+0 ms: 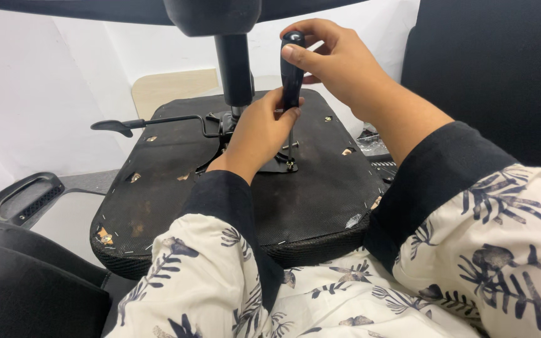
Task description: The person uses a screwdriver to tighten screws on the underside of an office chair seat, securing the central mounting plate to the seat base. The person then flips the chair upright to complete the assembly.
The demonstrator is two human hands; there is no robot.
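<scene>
Near the middle of the upturned chair seat (158, 188), the left hand (258, 134) curled loosely around the screwdriver (292, 75), low on its handle, steadying its tip on a screw (290, 164) in the metal plate (280, 166). The right hand (336, 59) pinched the handle top, placed for turning.

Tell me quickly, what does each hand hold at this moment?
Left hand: closed around the lower shaft of the black screwdriver, steadying it.
Right hand: closed on the top of the screwdriver's handle.
</scene>
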